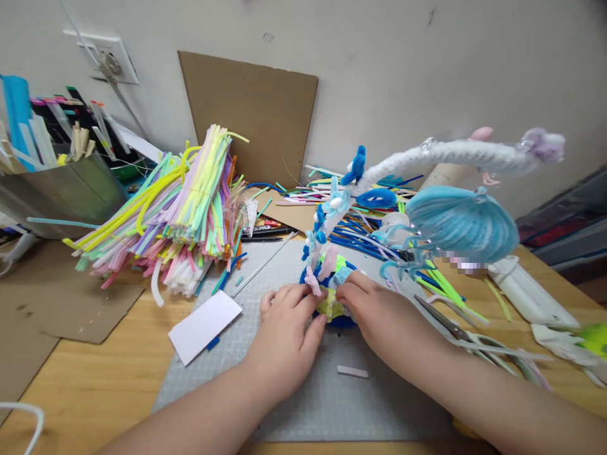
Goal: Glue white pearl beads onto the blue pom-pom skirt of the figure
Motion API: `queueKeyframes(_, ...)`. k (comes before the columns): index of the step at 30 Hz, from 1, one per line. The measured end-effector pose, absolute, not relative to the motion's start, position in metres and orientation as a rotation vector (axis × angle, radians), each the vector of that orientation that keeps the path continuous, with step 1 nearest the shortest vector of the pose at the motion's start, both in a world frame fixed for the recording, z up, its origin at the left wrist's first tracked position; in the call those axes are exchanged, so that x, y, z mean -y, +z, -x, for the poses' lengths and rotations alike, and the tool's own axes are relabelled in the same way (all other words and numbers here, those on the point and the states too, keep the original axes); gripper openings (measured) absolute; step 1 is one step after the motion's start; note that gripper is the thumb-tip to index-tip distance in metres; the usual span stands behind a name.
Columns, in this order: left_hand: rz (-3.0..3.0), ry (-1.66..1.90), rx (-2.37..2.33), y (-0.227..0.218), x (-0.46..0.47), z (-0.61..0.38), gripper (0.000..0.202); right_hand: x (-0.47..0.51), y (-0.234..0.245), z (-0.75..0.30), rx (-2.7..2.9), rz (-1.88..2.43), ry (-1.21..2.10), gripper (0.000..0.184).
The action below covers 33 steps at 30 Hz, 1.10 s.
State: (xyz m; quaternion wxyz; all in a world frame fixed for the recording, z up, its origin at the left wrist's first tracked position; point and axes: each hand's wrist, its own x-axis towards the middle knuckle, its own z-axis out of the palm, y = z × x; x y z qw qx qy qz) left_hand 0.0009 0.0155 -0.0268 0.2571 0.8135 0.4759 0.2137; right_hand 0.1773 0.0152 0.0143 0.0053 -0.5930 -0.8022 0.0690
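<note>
A pipe-cleaner craft piece stands on the grey cutting mat (303, 392): a blue base (339, 319) with a small yellow-green flower (331, 308), a white wrapped arch (446, 155) curving right, and a light-blue shell shape (462, 221) hanging from it. My left hand (289, 328) and my right hand (379, 316) meet at the base, fingers pinched on the yellow-green flower from both sides. Small pink and blue decorations climb the arch just above my fingers.
A large heap of pastel pipe cleaners (180, 215) lies at the left. Scissors (455, 332) rest right of my right hand. A white card (205, 325), a metal bin (61, 189), cardboard (251, 114) against the wall and loose blue pipe cleaners (360, 234) surround the mat.
</note>
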Motion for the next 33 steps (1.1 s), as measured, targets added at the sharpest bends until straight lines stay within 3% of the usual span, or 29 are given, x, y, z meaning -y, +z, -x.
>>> queueKeyframes(8, -2.208, 0.576, -1.279, -0.026, -0.015, 0.0, 0.03, 0.016, 0.023, -0.198, 2.274, 1.654, 0.619, 0.022)
queueKeyframes(14, -2.227, 0.566, -1.298, -0.026, -0.016, 0.0, 0.033, 0.055, 0.0, -0.21, 2.117, 1.714, 0.87, 0.022)
queueKeyframes(20, -2.255, 0.551, -1.32, -0.026, -0.016, 0.0, 0.035, 0.075, -0.023, -0.214, 1.993, 1.746, 0.759, 0.021)
queueKeyframes(28, -2.252, 0.562, -1.322, -0.029, -0.017, 0.0, 0.037, 0.084, -0.022, -0.219, 2.028, 1.656, 0.517, 0.025)
queueKeyframes(33, -2.244, 0.541, -1.317, -0.029, -0.016, -0.001, 0.038, 0.068, -0.017, -0.234, 1.976, 1.747, 0.467, 0.018)
